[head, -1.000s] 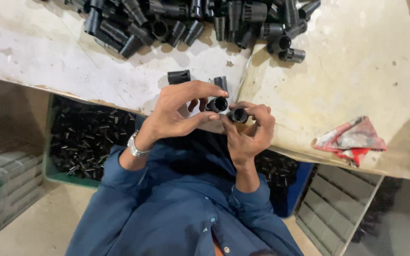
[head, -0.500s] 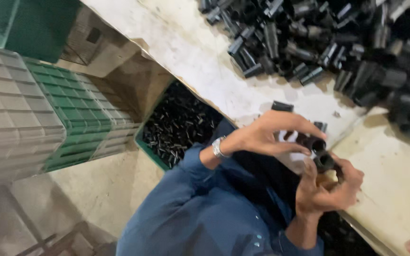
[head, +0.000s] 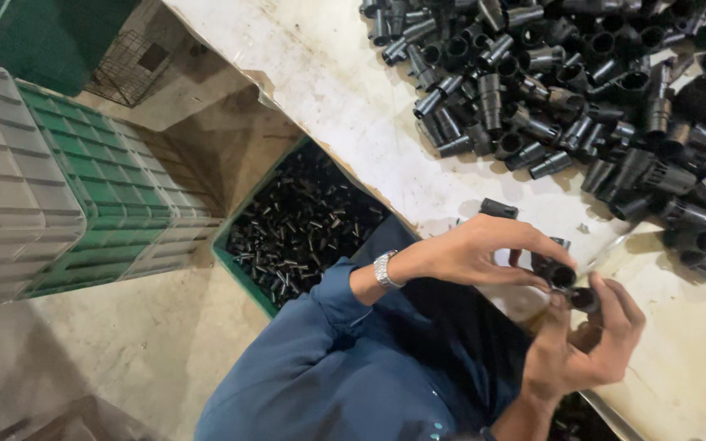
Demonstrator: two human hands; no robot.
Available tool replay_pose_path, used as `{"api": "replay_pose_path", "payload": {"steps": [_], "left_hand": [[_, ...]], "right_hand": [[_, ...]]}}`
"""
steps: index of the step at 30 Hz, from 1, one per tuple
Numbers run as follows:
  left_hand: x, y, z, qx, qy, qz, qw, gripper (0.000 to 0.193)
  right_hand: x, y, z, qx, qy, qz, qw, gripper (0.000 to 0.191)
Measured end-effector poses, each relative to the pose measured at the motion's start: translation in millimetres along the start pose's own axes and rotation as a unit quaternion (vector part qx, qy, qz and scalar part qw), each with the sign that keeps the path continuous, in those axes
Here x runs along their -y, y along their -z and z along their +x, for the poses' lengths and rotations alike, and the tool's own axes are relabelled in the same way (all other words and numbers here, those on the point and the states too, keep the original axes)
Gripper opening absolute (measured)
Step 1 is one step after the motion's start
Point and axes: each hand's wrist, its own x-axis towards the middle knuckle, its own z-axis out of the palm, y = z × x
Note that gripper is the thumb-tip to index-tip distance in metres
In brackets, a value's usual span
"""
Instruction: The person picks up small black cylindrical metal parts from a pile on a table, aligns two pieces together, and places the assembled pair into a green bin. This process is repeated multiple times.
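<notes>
- Stacked grey and green crates (head: pixel 51 188) fill the far left, at nine o'clock from the hands.
- A green bin (head: pixel 234 260) of small black pieces sits under the table edge, at ten o'clock from the wrist.
- A silver wristwatch (head: pixel 385 269) circles the left wrist, above a blue sleeve (head: pixel 320 359).
- The left hand (head: pixel 471 253) arches over the work, thumb and fingers closed in a pinch on a short black tube (head: pixel 554 272), its open mouth facing the camera.
- The right hand (head: pixel 585 347) comes up from five o'clock, fingertips pinching a second, smaller black piece (head: pixel 583 300) just below the tube; the two pieces touch or nearly touch, and I cannot tell which.
- Both pieces are held in the air over the near edge of the white table (head: pixel 320 73).
- One loose black tube (head: pixel 498 209) lies on the table at twelve o'clock from the left hand.
- A large pile of black tubes (head: pixel 581 90) spreads at one o'clock, well apart from the hands.
- To do this well, I judge the two mouths should line up squarely before any push, with the grip kept near the ends so neither piece tilts.
- Compared with half a second ago, the grip and the pair of pieces look unchanged; the view has shifted slightly, so the pile sits a little further right.
</notes>
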Motion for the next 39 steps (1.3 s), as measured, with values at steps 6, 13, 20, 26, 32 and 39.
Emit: {"api": "replay_pose_path", "payload": {"steps": [6, 13, 20, 26, 32, 39], "left_hand": [[1.8, 0.8, -14.5, -0.054, -0.024, 0.004, 0.998, 0.041], [-2.1, 0.9, -18.4, -0.075, -0.036, -0.017, 0.996, 0.041], [-10.2, 2.0, -8.6, -0.032, 0.010, -0.015, 0.999, 0.044], [-22.4, -24.7, 16.8, -0.046, -0.010, 0.109, 0.993, 0.040], [-28.6, -36.5, 24.6, -0.043, 0.063, 0.075, 0.994, 0.043], [-17.3, -32.8, 20.4, -0.040, 0.062, 0.029, 0.997, 0.044]], "right_hand": [[34.6, -6.1, -2.3, 0.047, -0.028, 0.044, 0.998, 0.044], [8.7, -16.8, -9.4, 0.030, 0.046, 0.011, 0.998, 0.038], [-21.6, 3.1, -16.2, 0.008, -0.015, -0.014, 1.000, 0.036], [-25.4, 29.7, 1.1, -0.003, -0.048, -0.061, 0.997, 0.045], [-5.0, 41.5, 12.9, -0.033, -0.101, -0.020, 0.994, 0.045], [-11.0, 35.3, 5.9, -0.026, -0.086, -0.036, 0.995, 0.049]]}}
